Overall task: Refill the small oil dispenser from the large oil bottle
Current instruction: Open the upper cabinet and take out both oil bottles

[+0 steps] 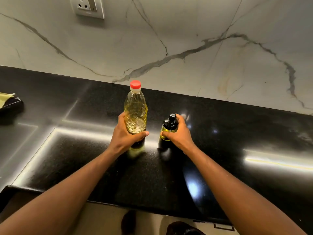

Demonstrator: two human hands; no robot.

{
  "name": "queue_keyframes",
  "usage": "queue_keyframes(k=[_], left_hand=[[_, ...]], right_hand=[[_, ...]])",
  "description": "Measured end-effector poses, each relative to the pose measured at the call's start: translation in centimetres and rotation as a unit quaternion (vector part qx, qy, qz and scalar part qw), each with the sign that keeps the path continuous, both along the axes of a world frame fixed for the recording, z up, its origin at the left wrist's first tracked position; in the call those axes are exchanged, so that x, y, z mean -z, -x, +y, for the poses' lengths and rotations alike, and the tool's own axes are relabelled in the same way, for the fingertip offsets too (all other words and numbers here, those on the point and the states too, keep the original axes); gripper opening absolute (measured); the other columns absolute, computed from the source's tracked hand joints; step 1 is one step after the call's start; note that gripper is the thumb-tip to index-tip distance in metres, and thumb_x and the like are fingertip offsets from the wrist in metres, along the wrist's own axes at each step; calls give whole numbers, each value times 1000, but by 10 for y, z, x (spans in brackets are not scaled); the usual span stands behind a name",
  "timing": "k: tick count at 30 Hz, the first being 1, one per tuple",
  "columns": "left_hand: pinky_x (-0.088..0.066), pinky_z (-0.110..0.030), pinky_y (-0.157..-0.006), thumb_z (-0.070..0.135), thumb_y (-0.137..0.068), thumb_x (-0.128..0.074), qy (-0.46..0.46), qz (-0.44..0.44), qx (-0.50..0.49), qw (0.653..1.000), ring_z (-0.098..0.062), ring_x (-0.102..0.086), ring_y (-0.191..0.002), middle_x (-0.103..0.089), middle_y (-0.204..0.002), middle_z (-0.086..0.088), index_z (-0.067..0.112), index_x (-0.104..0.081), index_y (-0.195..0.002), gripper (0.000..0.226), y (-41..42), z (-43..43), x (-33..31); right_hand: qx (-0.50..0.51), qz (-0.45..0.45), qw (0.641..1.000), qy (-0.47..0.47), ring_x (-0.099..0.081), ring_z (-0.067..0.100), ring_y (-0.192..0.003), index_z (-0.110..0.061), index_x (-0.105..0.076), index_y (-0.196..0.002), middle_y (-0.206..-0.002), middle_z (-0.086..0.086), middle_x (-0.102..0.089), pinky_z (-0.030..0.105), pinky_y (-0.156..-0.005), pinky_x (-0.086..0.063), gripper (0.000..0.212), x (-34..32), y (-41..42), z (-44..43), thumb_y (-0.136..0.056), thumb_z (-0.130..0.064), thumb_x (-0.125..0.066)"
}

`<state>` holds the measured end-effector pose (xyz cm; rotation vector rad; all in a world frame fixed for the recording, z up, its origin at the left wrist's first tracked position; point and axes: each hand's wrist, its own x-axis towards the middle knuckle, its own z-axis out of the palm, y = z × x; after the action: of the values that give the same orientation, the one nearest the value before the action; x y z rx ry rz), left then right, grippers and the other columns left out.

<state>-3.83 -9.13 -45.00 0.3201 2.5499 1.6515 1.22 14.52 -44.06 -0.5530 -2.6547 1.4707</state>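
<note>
Both bottles stand upright on the black counter [220, 141], side by side and a little apart, out toward the middle of the polished stone. The big oil bottle [135, 110] is on the left, clear plastic with yellow oil inside and its red cap [135, 84] screwed on. The left hand [126, 134] holds it low down, the fingers wrapped round the far side and the thumb curled across the front near the base. The small dispenser [168, 128] is on the right, a squat glass bottle with a little yellow oil showing and a black pump top [171, 120] fitted on. The right hand [177, 133] grips it from the right, thumb across the front of the glass and fingers curled behind the black top.

Behind them rises a white marble wall [186, 39] with grey veins, and a wall socket [87, 6] sits high on the left. At the far left edge of the counter lies a dark object with a yellowish cloth [6, 97] on it.
</note>
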Motion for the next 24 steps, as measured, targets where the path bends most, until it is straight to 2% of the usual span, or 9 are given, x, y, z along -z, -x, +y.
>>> queue_keyframes(k=[2,4,6,9,12,13,15,19,24], left_hand=[[-47,-47,-113,66,-58,-93,-2,18,-8,1000,-18,-50,-135,-47,-148,0,31,-23,-155,124,-6,-1,-19],[-31,-48,-121,77,-58,-84,20,46,-20,999,-25,-32,-149,-29,-161,-6,28,-12,-162,135,-12,-1,-45],[-20,-46,-120,81,-61,-74,50,94,-41,993,-30,-14,-154,-15,-168,-8,23,-5,-164,137,-20,-1,-77],[-16,-42,-119,83,-68,-62,58,161,-50,984,-30,-9,-155,-12,-169,-7,20,-7,-164,127,-34,-1,-124],[-6,-27,-120,80,-78,-54,77,230,-49,969,-27,-13,-155,-15,-169,-11,15,-11,-164,116,-57,-7,-168],[-5,-24,-121,77,-82,-55,89,258,-51,961,-27,-15,-154,-18,-168,-13,12,-14,-163,111,-67,-10,-182],[-10,-33,-126,70,-88,-56,111,299,-55,946,-28,-17,-155,-20,-168,-15,9,-18,-163,104,-83,-17,-210],[-12,-38,-128,73,-91,-48,131,363,-58,921,-27,-13,-158,-17,-171,-13,10,-18,-163,100,-110,-38,-269],[-19,-47,-128,74,-95,-41,122,441,-79,886,-26,-15,-158,-20,-171,-10,13,-22,-163,92,-150,-77,-334]], right_hand=[[-11,5,1000,-3,-44,23,-146,-23,-31,-160,-161,6,-43,44,-119,-40,95,-20,-4,-1,-82,-32,-84],[-21,21,999,-26,-38,24,-151,-22,-29,-162,-166,6,-35,44,-120,-36,88,-48,-7,-1,-89,-35,-76],[-36,51,997,-56,-36,24,-151,-21,-30,-162,-167,5,-33,47,-119,-36,81,-82,-13,-5,-92,-37,-67],[-51,94,989,-98,-34,24,-152,-20,-30,-162,-168,6,-32,48,-120,-34,68,-129,-24,-14,-101,-36,-54],[-52,137,979,-142,-28,25,-156,-17,-26,-164,-171,9,-28,46,-124,-28,61,-172,-40,-28,-109,-35,-43],[-53,149,975,-155,-26,25,-157,-16,-25,-164,-171,10,-26,45,-124,-26,60,-187,-45,-34,-110,-34,-42],[-52,169,969,-173,-24,26,-158,-14,-23,-164,-172,10,-24,43,-123,-25,59,-215,-57,-46,-111,-32,-40],[-53,223,950,-210,-24,27,-158,-13,-22,-165,-173,10,-23,45,-125,-24,59,-274,-86,-73,-112,-33,-39],[-57,308,908,-279,-18,26,-160,-12,-22,-166,-173,10,-21,46,-129,-20,60,-353,-127,-113,-113,-37,-38]])
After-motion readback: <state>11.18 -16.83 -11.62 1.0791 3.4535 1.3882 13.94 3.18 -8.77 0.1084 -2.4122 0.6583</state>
